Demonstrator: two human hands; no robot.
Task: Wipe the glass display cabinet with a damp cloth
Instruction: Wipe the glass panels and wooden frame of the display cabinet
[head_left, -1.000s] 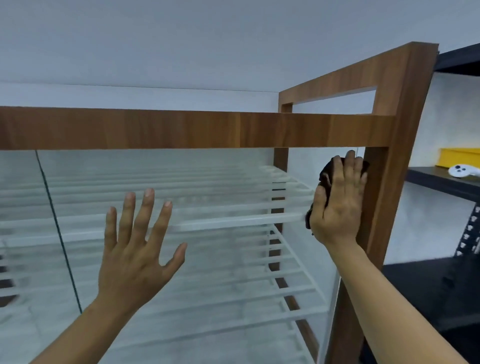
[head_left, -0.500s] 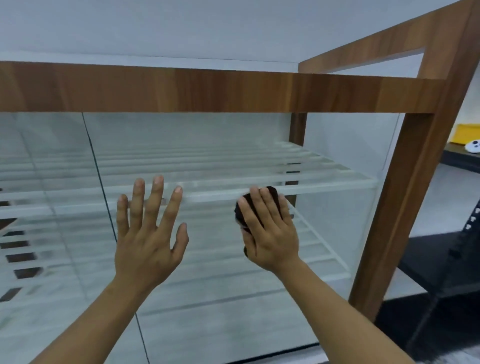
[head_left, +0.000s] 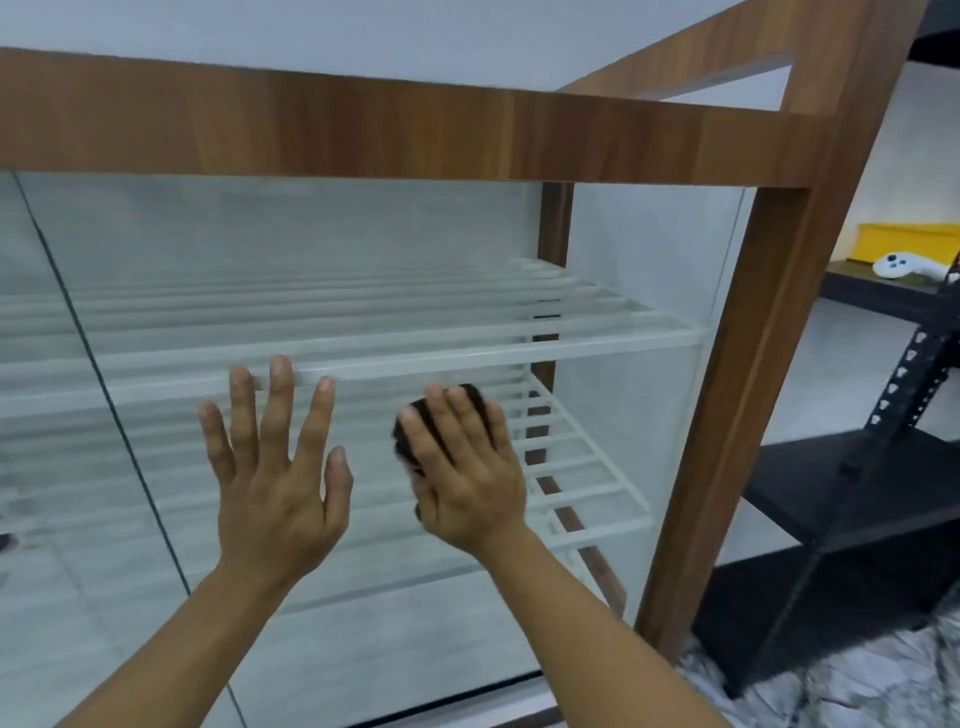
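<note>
A person's two forearms reach up to the front pane (head_left: 363, 249) of a glass display cabinet (head_left: 753, 415). The right hand (head_left: 462, 478) lies flat on a dark, bunched cloth (head_left: 404, 439), its fingers nearly straight over the wad, pressing it to the glass rather than clutching it; the thumb is hidden. Just to its left the left hand (head_left: 275, 467) holds nothing, its fingers spread and pointing upward at the pane — whether the palm touches cannot be told.

The pane runs long from side to side, and most of its width lies left of the cloth, so a leftward sweep would meet the idle hand first; rightward, the way is free up to the wooden post (head_left: 779, 312). Behind the glass stand white wire shelves (head_left: 571, 338). Beyond the cabinet, a black rack (head_left: 883, 493) carries a yellow box (head_left: 904, 247) and a white controller (head_left: 904, 266).
</note>
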